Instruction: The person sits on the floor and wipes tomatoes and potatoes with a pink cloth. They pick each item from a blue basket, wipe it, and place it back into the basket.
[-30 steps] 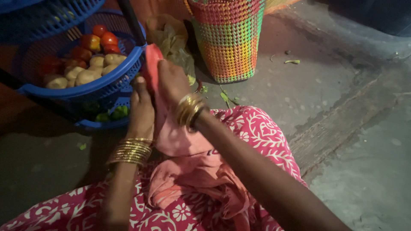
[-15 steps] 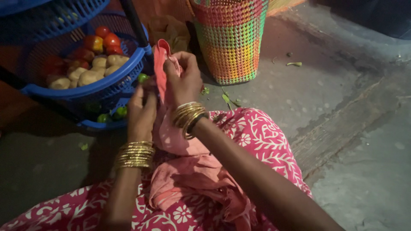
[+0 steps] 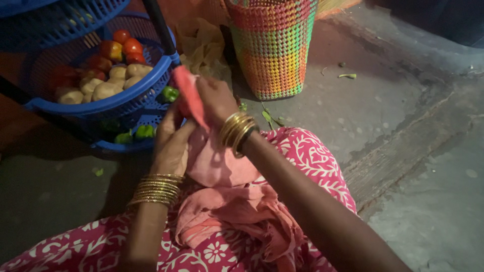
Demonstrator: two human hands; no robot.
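Note:
A salmon-pink cloth (image 3: pixel 229 196) lies bunched on my lap, over a pink garment with a white floral print (image 3: pixel 307 156). My right hand (image 3: pixel 217 98) pinches an upper strip of the cloth and holds it up in front of me. My left hand (image 3: pixel 171 143) grips the same cloth just below and to the left. Gold bangles circle both wrists.
A blue plastic tiered rack (image 3: pixel 126 95) stands at the upper left, holding potatoes and tomatoes, with green peppers on the lower tier. A woven multicoloured basket (image 3: pixel 272 45) stands behind my hands. The floor is grey concrete with a raised ledge (image 3: pixel 403 151) at the right.
Both hands have worked along the cloth, and the raised strip now tilts to the left. The view has shifted slightly.

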